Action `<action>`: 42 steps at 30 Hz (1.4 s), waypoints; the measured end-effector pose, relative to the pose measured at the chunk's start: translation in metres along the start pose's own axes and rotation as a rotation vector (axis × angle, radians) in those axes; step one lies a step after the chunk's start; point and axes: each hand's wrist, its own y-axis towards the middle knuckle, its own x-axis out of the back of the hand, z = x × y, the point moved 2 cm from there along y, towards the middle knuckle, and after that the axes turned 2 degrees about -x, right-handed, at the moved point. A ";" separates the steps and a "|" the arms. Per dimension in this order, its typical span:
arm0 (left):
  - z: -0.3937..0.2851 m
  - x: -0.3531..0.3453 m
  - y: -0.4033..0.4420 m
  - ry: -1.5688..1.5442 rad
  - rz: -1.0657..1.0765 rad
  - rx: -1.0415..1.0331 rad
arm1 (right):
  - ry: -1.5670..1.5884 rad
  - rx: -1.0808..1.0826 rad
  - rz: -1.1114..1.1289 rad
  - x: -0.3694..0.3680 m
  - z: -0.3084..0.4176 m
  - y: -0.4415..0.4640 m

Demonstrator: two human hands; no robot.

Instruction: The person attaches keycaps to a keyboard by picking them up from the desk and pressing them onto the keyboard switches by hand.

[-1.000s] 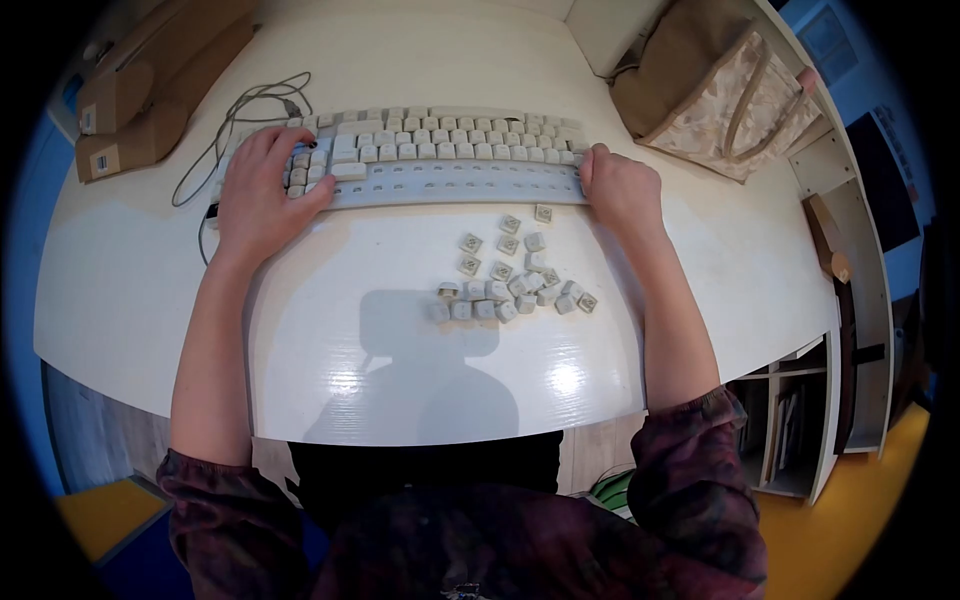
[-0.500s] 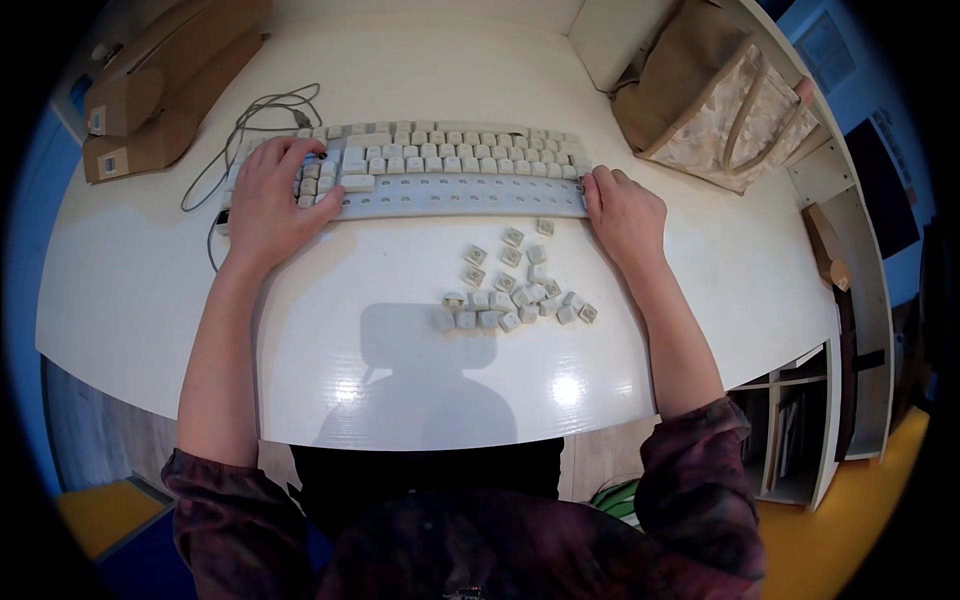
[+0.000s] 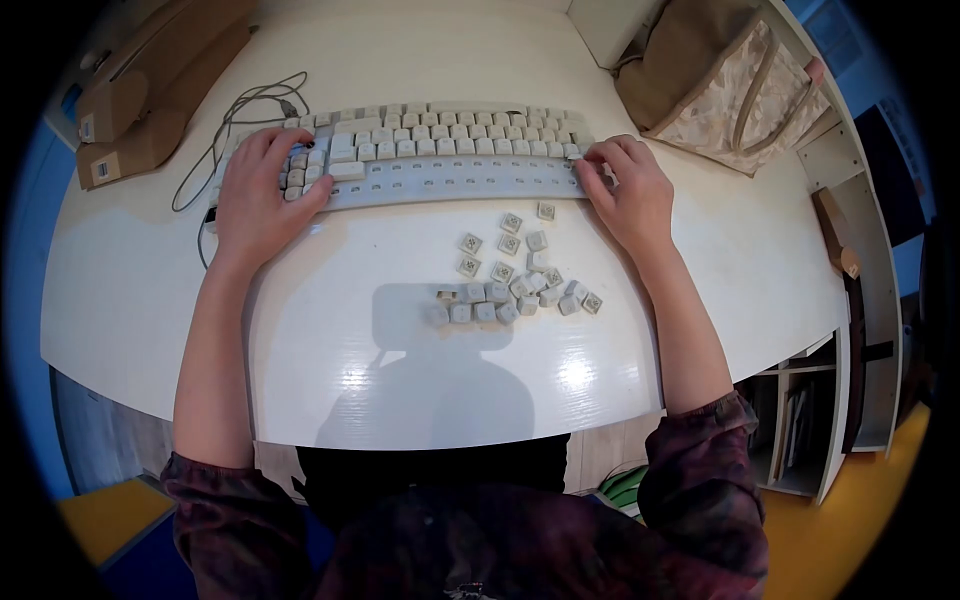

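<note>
One broad white desk [image 3: 150, 290] lies under everything, with a fabric tote bag [image 3: 690, 70] at its far right and folded brown cardboard [image 3: 125, 155] at its far left. Across the desk's middle sits a pale full-size computer keyboard [image 3: 410, 151], its long space bar [image 3: 478, 107] on the side away from me and two near rows of bare key positions [image 3: 447, 182]. I judge it rigid and fairly light, likely to slide on this glossy top, so it is best gripped by its two short ends. My left hand [image 3: 265, 190] rests over the left end, thumb and fingers spread. My right hand [image 3: 632, 195] is at the right end, fingers bent; whether they pinch a key I cannot tell. Thin cable [image 3: 288, 106] loops by the far left corner. Smallest are the loose keycaps [image 3: 497, 291], scattered nearer me, some hollow side up: hard, nearly weightless, slick, I expect, and best taken by opposite sides. Compared with half a second ago, my right hand has uncurled from a tighter fist; my left and the scattered caps keep their places.
</note>
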 end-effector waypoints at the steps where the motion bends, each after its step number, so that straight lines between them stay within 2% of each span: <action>1: 0.001 -0.001 0.000 0.003 -0.001 -0.007 | 0.024 0.001 -0.002 0.000 0.001 0.000; 6: 0.002 0.000 0.000 0.007 0.003 -0.014 | 0.115 0.028 0.000 -0.003 0.001 -0.001; 9: 0.002 0.000 0.000 0.006 0.007 -0.009 | 0.322 -0.079 0.048 -0.003 -0.004 -0.001; 12: 0.000 0.000 -0.001 0.006 0.010 0.010 | 0.619 -0.272 0.215 0.008 -0.009 -0.006; 15: -0.001 0.000 -0.001 0.003 0.014 0.023 | 0.639 -0.385 0.595 0.022 -0.003 -0.009; 18: -0.001 0.001 0.000 0.002 0.019 0.019 | 0.627 -0.273 0.698 0.030 0.002 -0.005; 21: -0.001 0.000 0.000 -0.001 0.015 0.010 | 0.761 -0.325 0.696 0.031 -0.005 -0.005; 24: -0.003 0.001 0.000 0.003 0.015 0.013 | 0.738 -0.536 0.351 0.018 -0.025 -0.004; 27: -0.001 0.000 0.001 0.003 0.008 0.003 | 0.486 -0.607 0.333 0.003 -0.043 -0.008; 30: -0.001 0.001 0.000 -0.010 0.011 -0.007 | 0.308 -0.563 0.318 -0.002 -0.038 -0.007; 33: -0.003 0.001 0.000 -0.027 0.018 -0.029 | 0.189 -0.535 0.363 0.002 -0.029 -0.003; 42: -0.011 0.003 -0.001 -0.051 0.029 -0.038 | 0.248 -0.692 0.731 0.026 -0.032 0.010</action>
